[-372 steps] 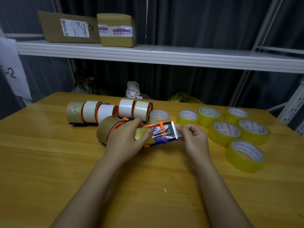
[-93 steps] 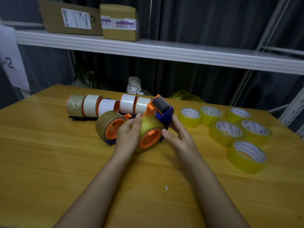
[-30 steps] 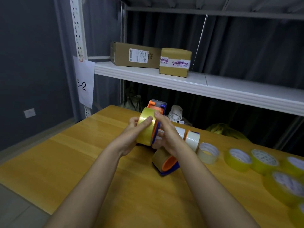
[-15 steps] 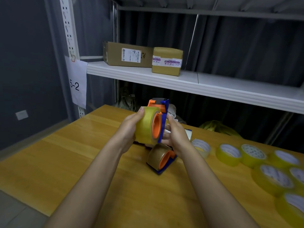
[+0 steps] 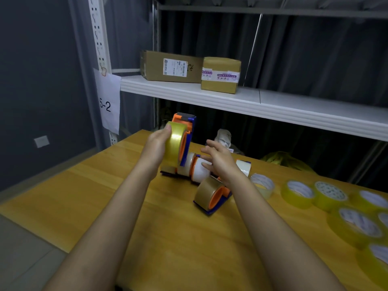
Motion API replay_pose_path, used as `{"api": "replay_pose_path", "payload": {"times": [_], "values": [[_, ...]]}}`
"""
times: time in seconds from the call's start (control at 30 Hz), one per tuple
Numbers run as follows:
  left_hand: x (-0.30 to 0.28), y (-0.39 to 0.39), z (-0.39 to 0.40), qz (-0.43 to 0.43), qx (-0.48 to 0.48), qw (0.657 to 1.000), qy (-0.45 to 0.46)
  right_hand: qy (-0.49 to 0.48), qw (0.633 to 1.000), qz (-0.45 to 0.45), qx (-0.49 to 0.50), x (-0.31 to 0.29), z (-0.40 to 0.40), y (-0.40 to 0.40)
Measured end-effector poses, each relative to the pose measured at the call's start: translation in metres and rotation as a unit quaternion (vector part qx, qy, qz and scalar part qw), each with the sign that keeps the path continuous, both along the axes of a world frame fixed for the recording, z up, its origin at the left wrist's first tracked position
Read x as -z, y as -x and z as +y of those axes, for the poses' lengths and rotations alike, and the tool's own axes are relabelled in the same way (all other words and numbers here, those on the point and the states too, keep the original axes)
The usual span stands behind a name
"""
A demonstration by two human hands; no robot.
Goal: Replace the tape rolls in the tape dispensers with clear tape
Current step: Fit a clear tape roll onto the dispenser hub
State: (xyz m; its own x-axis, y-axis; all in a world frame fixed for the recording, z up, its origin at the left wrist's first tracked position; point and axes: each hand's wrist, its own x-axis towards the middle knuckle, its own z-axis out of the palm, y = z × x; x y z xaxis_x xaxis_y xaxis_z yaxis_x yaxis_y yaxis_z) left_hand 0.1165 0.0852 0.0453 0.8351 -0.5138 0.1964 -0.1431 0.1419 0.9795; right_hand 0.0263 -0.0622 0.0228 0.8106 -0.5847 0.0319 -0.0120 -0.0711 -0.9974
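Note:
My left hand (image 5: pixel 156 145) grips an orange-and-blue tape dispenser (image 5: pixel 187 131) by its clear yellowish roll (image 5: pixel 175 143), lifted above the table's far left part. My right hand (image 5: pixel 218 159) hovers just right of it with loose fingers, holding nothing. Below them a row of dispensers with white and brown rolls (image 5: pixel 199 171) lies on the table. Nearer me lies another dispenser with a brown roll (image 5: pixel 210 193). Several loose clear yellow rolls (image 5: pixel 299 193) lie to the right.
The wooden table (image 5: pixel 178 238) ends at the left, with floor below. A white shelf (image 5: pixel 252 99) above holds two cardboard boxes (image 5: pixel 172 67). A paper sign "5-2" (image 5: pixel 108 106) hangs on the left rack post. A pale roll (image 5: pixel 262 183) lies beside my right wrist.
My right hand has let go of the lifted dispenser and drawn away to the right. My left hand now holds it alone, slightly further left. The view has shifted a little.

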Motion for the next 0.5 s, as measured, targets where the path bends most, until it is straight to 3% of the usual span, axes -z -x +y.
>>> {"api": "replay_pose_path", "payload": {"times": [0.23, 0.5], "values": [[0.011, -0.062, 0.024, 0.046, -0.143, 0.985, -0.086, 0.159, 0.986, 0.049, -0.02, 0.005, 0.007, -0.031], [0.045, -0.109, 0.026, 0.087, -0.152, 0.972, -0.156, 0.183, 0.982, 0.037, -0.039, 0.009, 0.01, -0.058]]}}
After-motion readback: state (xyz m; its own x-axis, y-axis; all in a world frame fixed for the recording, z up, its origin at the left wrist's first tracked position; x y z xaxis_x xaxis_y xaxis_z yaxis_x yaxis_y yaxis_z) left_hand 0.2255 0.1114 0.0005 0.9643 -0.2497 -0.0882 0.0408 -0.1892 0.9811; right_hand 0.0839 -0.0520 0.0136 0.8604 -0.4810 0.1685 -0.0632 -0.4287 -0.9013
